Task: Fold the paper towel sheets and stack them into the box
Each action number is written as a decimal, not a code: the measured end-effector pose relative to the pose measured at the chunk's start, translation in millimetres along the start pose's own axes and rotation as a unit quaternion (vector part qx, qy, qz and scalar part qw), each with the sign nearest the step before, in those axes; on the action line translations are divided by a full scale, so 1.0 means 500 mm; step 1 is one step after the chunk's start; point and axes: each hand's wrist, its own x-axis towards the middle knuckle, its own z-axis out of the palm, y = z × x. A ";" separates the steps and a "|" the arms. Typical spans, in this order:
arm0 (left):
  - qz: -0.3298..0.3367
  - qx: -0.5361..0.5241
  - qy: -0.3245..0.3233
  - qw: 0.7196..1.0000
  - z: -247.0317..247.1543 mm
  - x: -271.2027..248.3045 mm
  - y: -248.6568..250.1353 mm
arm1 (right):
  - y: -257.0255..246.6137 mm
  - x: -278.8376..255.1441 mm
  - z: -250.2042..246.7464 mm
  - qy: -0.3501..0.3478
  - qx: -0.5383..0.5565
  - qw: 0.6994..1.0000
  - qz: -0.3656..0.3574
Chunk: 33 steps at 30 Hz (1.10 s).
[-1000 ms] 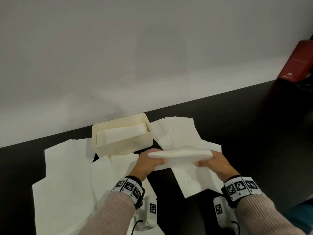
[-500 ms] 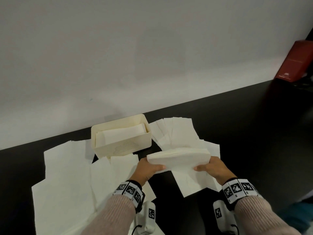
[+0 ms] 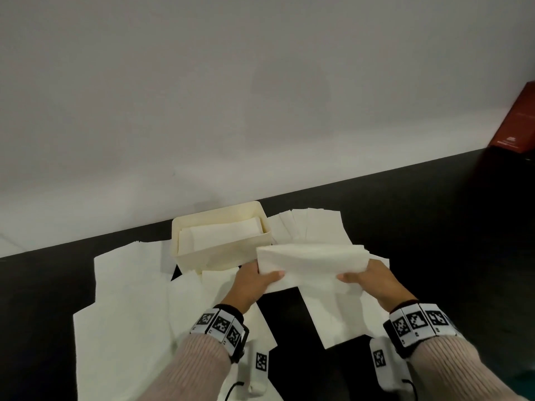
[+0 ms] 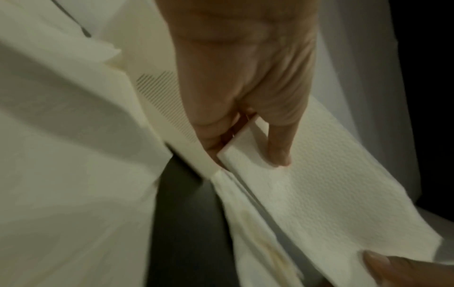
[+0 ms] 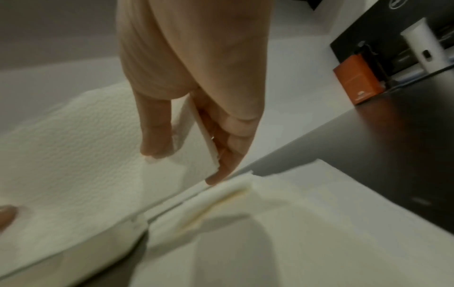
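A folded paper towel (image 3: 312, 261) hangs above the black table, just right of the cream box (image 3: 223, 250). My left hand (image 3: 254, 280) pinches its left end, thumb on top and fingers beneath. My right hand (image 3: 367, 280) pinches the right end the same way. In the left wrist view the left thumb presses the folded paper towel (image 4: 319, 184) from above; in the right wrist view the right hand (image 5: 186, 153) clamps the folded paper towel (image 5: 73, 155) at its edge. Folded towels (image 3: 223, 234) lie inside the box.
Unfolded sheets (image 3: 127, 308) cover the table at the left, more sheets (image 3: 312, 227) fan out right of the box, and one sheet (image 3: 338, 311) lies under my hands. A red box (image 3: 518, 120) stands far right by the wall. The wall runs close behind the cream box.
Both hands have lifted the folded towel and carried it up and away from me, closer to the box's right corner. The grip is the same.
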 end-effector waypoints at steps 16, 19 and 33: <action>0.028 0.293 0.248 0.923 -0.276 0.040 0.118 | -0.294 0.064 0.205 -0.012 -0.102 0.968 -0.227; 0.042 0.440 0.249 0.862 -0.298 0.058 0.099 | -0.305 0.084 0.247 -0.003 -0.186 0.950 -0.251; -0.022 0.716 0.149 0.682 -0.315 0.119 0.062 | -0.310 0.179 0.370 -0.062 -0.497 0.847 -0.179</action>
